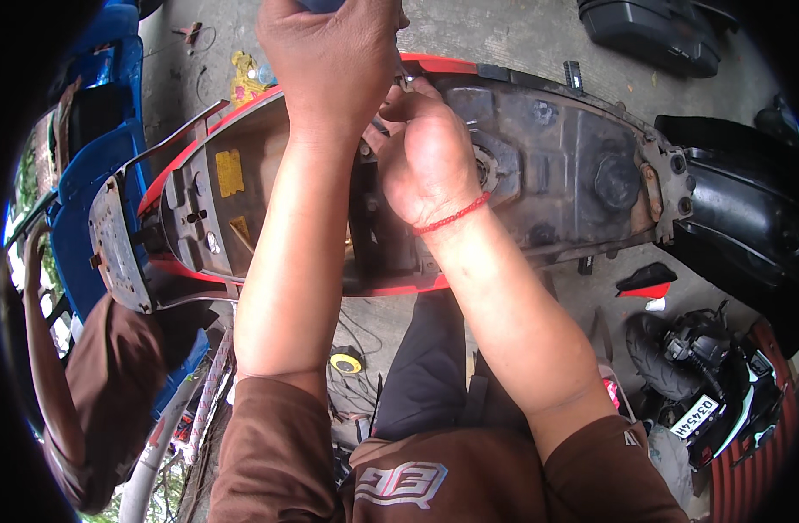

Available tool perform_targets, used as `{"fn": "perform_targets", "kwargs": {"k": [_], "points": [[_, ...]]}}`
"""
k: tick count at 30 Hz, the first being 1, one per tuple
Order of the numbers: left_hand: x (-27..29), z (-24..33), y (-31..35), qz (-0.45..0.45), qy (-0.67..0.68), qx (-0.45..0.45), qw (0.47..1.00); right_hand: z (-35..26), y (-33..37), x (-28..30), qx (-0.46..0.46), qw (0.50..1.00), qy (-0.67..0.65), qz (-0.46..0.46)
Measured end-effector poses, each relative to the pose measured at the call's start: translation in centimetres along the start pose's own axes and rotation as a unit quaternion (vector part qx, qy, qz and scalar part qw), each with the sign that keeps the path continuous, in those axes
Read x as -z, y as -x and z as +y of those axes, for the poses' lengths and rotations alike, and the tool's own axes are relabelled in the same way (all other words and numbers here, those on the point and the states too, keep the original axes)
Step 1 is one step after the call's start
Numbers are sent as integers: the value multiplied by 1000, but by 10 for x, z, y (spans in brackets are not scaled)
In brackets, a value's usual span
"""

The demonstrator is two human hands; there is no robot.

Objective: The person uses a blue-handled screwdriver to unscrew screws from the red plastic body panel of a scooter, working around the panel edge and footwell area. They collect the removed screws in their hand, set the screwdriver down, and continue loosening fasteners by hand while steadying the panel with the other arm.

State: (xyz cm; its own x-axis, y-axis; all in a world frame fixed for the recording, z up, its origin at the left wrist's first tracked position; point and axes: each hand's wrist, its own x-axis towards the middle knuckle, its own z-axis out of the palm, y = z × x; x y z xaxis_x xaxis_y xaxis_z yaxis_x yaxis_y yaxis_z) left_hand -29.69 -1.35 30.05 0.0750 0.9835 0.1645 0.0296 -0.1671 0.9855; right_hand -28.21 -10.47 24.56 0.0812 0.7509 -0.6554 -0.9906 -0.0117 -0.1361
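Observation:
A motorcycle's stripped rear section (574, 174), with dark frame parts and red side panels, stretches across the view in front of me. My left hand (334, 65) is closed over its far side, gripping a dark blue object (319, 4) that the top edge of the picture cuts off; its kind cannot be told. Just to the right, my right hand (430, 148) has its fingers curled together at the far red panel, by a small metal piece (406, 83). What those fingers pinch is mostly hidden. A red cord bracelet (453, 215) circles the right wrist.
Blue seats (99, 218) stand at the left, where another person in a brown shirt (112, 375) sits close by. A black case (652, 33) lies far right on the floor. Motorcycle parts with a tyre (665, 357) are at the lower right. A yellow round object (347, 361) rests below.

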Motion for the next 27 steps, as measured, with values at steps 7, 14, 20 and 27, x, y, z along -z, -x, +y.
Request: {"fn": "perform_targets", "kwargs": {"k": [7,14,20,27], "points": [[52,45,-5,-45,136,-24,989,-8,8,-5,4,998,27,60],[76,60,-12,-105,244,82,961,-10,2,-2,-6,999,29,43],[82,69,2,-63,228,61,970,-19,3,-11,-16,993,96,72],[112,96,36,62,194,94,975,-39,-22,-38,-78,974,74,200]]}}
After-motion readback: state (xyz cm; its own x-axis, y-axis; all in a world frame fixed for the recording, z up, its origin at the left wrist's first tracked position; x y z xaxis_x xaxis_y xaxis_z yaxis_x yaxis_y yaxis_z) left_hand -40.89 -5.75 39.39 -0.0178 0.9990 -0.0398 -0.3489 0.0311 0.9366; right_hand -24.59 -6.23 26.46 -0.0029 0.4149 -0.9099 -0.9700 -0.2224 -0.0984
